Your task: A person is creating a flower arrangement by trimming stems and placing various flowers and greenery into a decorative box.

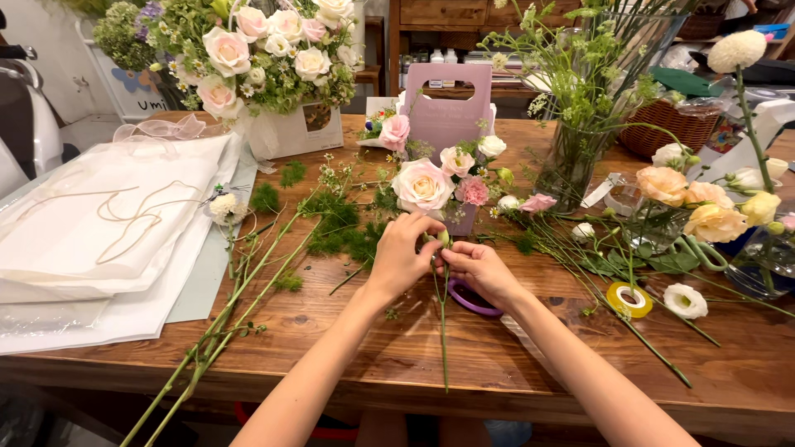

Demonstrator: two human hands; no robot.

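**Both hands working one flower stem at the table**

The left hand (403, 252) and the right hand (476, 269) are meeting over the wooden table (397, 348), both pinching the top of a thin green stem (443, 331) with a small bud. The stem is hanging down toward the table edge. Purple scissors (468, 302) are lying under the right hand. A pink flower box (447, 112) is standing just behind, and yellow tape (628, 300) is lying to the right.
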